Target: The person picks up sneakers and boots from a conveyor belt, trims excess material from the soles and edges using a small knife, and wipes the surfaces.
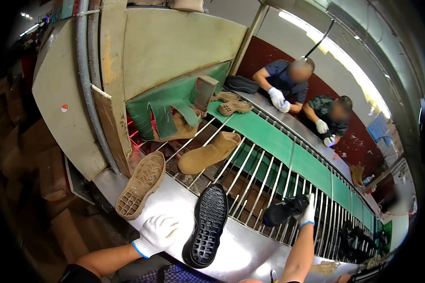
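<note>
1 black shoe (279, 213) juts left from the right hand (308, 211).

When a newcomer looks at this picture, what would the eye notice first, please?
Probably the black, deeply grooved shoe sole, mostly on the shiny metal ledge. Next, the tan, suede-looking ankle boot above it in the view. To the right, the person's white-gloved right hand holds a black shoe.

Loose soles (206, 226), a boot (205, 154) and a conveyor (278, 142) mark a shoe workshop.

Two soles (206, 221) on ledge (255, 247), boot (205, 155) behind
</note>
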### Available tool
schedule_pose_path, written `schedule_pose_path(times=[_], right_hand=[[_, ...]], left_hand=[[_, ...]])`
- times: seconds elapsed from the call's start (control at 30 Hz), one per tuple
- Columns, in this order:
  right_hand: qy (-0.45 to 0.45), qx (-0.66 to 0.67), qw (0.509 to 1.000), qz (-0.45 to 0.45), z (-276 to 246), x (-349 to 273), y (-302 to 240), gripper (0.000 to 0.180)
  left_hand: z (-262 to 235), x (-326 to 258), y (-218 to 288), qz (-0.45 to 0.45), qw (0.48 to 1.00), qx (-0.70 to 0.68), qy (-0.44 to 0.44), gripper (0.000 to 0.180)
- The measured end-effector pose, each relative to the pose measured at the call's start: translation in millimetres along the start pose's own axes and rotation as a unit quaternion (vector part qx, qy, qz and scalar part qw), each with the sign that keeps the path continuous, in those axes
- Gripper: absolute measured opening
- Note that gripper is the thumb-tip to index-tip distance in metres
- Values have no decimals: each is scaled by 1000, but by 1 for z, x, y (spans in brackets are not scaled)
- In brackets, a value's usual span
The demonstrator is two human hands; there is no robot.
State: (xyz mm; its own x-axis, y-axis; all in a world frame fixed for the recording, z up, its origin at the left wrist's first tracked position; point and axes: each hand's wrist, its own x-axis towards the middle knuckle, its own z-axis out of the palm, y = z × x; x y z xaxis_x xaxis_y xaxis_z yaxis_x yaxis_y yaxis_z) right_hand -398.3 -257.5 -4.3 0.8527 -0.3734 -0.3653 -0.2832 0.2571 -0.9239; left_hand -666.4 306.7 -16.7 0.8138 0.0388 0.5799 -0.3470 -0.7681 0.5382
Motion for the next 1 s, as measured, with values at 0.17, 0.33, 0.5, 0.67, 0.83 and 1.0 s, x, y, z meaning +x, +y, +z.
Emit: schedule_pose_path(times=[0.17,0.33,0.5,0.67,0.83,1.0], right_hand=[[-109,115,987,33,-9,51,2,59],[-74,160,981,-82,-56,39,-6,38],[-79,83,962,-249,-41,-38,-43,24],[-49,-163,879,-446,-22,-236,-27,23],[-38,-364,860,-354,-2,-355,65,55],[-141,-454,794,-378,53,-390,65,77]], left_hand=[[2,-1,-2,-10,999,16,-35,26],[12,1,1,-4,999,8,-41,26],[10,-5,-3,16,999,31,-7,22],[10,-6,-3,19,1000,11,-9,19],[14,-6,-3,58,998,-13,-12,22],[13,-8,-7,35,998,-39,-29,19]])
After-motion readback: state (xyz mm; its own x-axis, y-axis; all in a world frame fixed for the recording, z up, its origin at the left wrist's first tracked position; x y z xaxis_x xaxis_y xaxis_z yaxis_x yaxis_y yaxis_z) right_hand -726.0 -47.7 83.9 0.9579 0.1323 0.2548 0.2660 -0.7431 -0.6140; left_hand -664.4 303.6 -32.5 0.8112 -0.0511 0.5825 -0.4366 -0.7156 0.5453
